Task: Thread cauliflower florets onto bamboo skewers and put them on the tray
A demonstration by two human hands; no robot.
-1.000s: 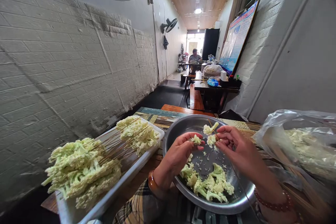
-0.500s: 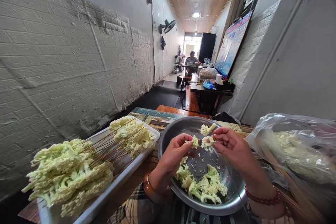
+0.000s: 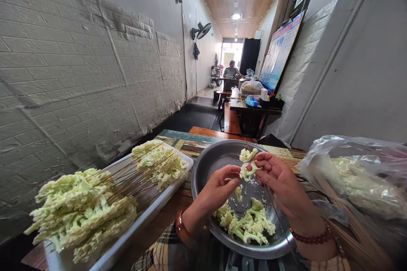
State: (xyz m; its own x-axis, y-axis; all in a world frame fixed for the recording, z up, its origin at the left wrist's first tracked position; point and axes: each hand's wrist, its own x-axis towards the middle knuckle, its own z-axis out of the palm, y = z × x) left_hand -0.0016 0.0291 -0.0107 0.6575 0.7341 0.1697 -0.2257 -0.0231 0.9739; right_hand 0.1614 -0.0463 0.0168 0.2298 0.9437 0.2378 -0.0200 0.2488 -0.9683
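Over a round metal bowl [image 3: 208, 163] my two hands meet. My right hand [image 3: 280, 180] pinches a thin bamboo skewer [image 3: 273, 207] that carries two cauliflower pieces [image 3: 247, 161] near its tip. My left hand [image 3: 216, 192] has its fingertips pressed against the lower piece on the skewer. A small floret [image 3: 238, 193] is in the air or lying just under my left fingers. Loose cauliflower florets [image 3: 248, 224] lie in the near part of the bowl.
A white tray [image 3: 165, 201] at the left holds many finished cauliflower skewers. A clear plastic bag [image 3: 356, 169] of cauliflower sits at the right, with bare skewers beside it. A brick wall runs along the left. Far down the room a person sits at tables.
My left hand has pushed its floret onto the skewer against the other pieces. A small bit has dropped below my left fingers. The camera view shifted slightly.
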